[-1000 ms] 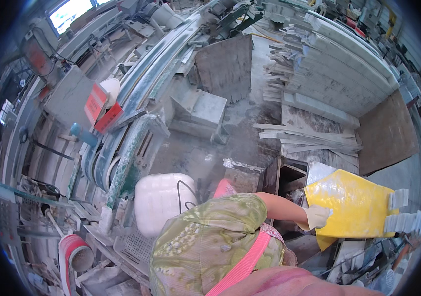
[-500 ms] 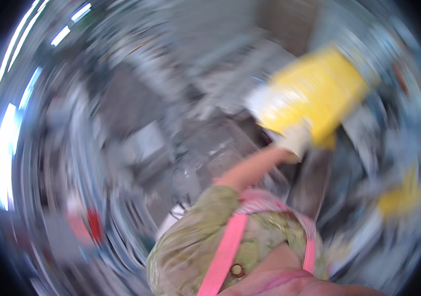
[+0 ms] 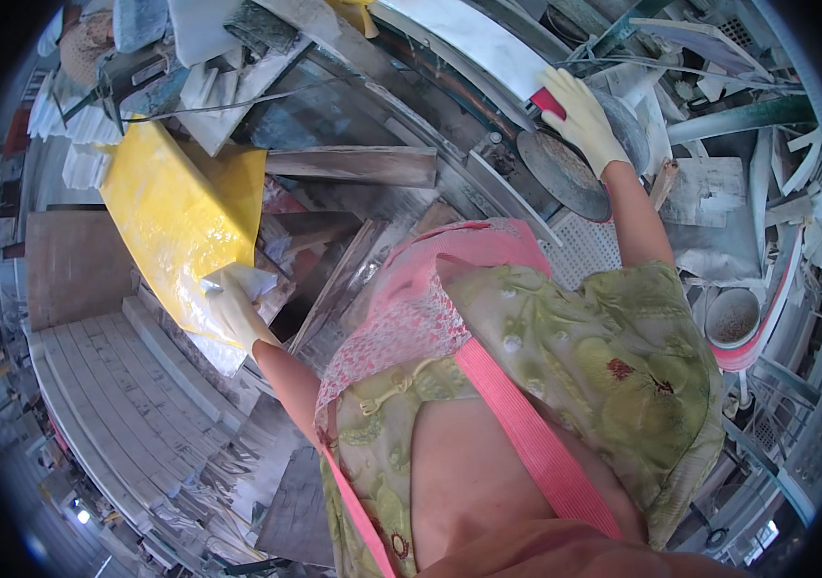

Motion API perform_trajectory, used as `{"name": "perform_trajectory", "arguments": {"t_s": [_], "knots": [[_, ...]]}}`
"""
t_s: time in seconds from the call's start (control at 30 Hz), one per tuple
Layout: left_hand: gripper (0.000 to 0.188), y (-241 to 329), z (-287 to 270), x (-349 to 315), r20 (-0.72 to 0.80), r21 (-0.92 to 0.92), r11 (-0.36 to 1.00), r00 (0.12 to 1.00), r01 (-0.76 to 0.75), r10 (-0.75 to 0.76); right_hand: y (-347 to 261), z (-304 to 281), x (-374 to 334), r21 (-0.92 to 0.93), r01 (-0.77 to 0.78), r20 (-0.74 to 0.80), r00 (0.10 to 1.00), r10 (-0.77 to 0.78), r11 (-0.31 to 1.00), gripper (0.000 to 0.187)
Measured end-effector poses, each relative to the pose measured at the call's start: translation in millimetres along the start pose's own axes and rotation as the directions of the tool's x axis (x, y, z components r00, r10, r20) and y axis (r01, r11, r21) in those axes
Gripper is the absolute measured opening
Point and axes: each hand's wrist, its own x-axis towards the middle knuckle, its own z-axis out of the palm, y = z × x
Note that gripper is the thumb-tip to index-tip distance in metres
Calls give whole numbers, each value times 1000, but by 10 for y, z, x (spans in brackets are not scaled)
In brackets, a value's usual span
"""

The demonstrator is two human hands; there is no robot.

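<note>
My left hand (image 3: 236,306), in a pale cream glove, is closed on the lower edge of a shiny yellow plastic sheet (image 3: 180,207). The sheet is folded with a ridge along it and stretches up and away at the left. White pieces (image 3: 88,166) stick out past its far end; what lies beneath it is hidden. On the right, my gloved right hand (image 3: 583,123) reaches forward with stretched fingers to the near end of a long white slab (image 3: 488,43). A small red piece (image 3: 548,102) shows by its fingers and thumb. A round grey disc-like part (image 3: 563,175) is just below that hand.
Long stacked pale strips (image 3: 132,380) fill the lower left, beside a brown board (image 3: 79,270). Wooden planks (image 3: 353,166) lie between the hands. Far right are a dusty green pipe (image 3: 743,119), a bucket (image 3: 733,318) and heaped white offcuts (image 3: 801,183).
The view has swung round and the heavy blur is gone. The yellow sheet, earlier at the upper right with a gloved hand on it, now appears at the left. My right hand shows clearly now.
</note>
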Motion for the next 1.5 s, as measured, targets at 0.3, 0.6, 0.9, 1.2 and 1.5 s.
{"name": "perform_trajectory", "arguments": {"t_s": [0.3,0.6,0.9,1.2,1.5], "knots": [[53,57,-26,-56,59,-44,999,998,-9,12,-148,287,408,-394,34,44,999,-18,918,78],[50,-304,82,289,65,54,998,998,-29,26,21,264,870,-457,222,-87,952,-292,861,48],[47,-279,144,203,-1,-40,999,1000,30,-30,-197,418,1234,-389,182,135,981,-139,903,79],[44,-593,76,456,148,-148,980,983,130,-108,-215,420,1392,-324,147,106,987,-119,934,56],[53,-622,-66,537,81,-61,996,995,67,-62,-1585,-102,1701,712,-288,313,946,77,641,40]]}}
